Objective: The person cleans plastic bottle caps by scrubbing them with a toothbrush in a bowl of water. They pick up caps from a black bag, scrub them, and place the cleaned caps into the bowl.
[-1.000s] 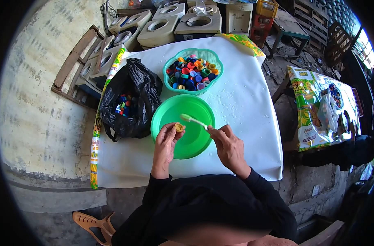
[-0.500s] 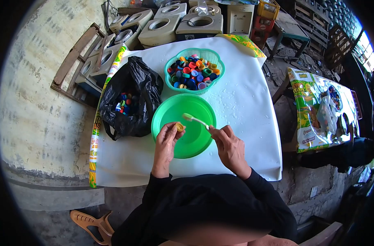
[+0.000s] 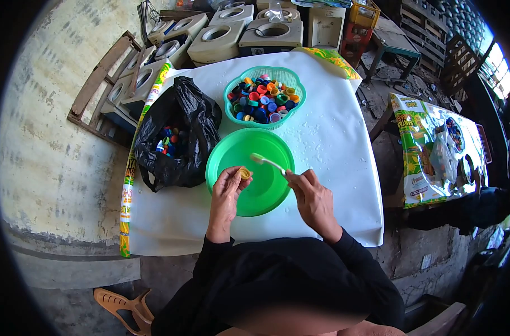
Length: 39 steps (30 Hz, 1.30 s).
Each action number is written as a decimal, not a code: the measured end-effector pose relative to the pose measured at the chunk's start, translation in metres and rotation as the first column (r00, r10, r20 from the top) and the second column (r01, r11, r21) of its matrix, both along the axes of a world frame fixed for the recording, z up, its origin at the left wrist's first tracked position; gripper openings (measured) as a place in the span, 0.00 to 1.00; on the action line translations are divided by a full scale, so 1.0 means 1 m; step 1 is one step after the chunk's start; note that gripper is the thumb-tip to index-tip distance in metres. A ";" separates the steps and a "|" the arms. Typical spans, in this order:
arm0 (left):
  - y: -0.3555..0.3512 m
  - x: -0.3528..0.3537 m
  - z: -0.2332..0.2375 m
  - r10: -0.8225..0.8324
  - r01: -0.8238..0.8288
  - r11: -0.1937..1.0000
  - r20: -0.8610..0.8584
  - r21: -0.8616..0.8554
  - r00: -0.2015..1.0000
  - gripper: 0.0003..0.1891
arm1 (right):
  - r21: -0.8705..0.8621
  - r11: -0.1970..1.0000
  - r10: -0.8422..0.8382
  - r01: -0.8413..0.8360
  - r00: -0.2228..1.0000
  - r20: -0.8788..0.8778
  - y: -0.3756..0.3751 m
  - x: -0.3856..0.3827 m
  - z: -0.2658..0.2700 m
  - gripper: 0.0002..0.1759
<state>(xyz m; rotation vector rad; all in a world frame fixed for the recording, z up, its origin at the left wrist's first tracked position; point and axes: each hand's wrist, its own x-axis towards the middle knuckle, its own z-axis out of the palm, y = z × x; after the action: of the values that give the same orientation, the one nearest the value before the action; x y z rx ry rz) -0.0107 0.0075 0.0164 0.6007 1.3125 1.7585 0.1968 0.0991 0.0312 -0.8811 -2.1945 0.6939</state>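
Note:
Over the left part of a green basin [image 3: 221,151], my left hand [image 3: 226,196] pinches a yellow bottle cap [image 3: 245,173] with its hollow side showing. My right hand [image 3: 312,200] grips the handle of a toothbrush [image 3: 269,162]. The brush's pale green bristle head points left, above the basin and a little apart from the cap. Behind the basin stands a teal basket [image 3: 291,117] heaped with bottle caps [image 3: 260,99] of many colours. A black plastic bag [image 3: 196,112] lies open at the left, with more caps inside.
A white sheet [image 3: 333,162] with water drops covers the table. Washing machine housings [image 3: 218,42] line the back and left. To the right is a second covered table [image 3: 428,168] bearing a clear bag. An orange-brown plastic chair [image 3: 123,305] stands at lower left.
Both hands keep nearly the same pose, still holding the cap and the toothbrush. The whole view has shifted very slightly.

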 end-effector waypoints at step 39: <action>-0.001 -0.005 -0.009 0.054 -0.053 0.999 -0.281 0.012 0.958 0.11 | 0.034 0.997 0.063 -0.070 0.985 0.162 0.002 0.001 -0.010 0.16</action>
<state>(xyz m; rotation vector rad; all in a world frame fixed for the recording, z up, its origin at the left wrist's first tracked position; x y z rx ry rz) -0.0156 0.0064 0.0079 0.8499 1.5303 1.7660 0.1980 0.1015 0.0215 -0.8735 -2.3821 0.6273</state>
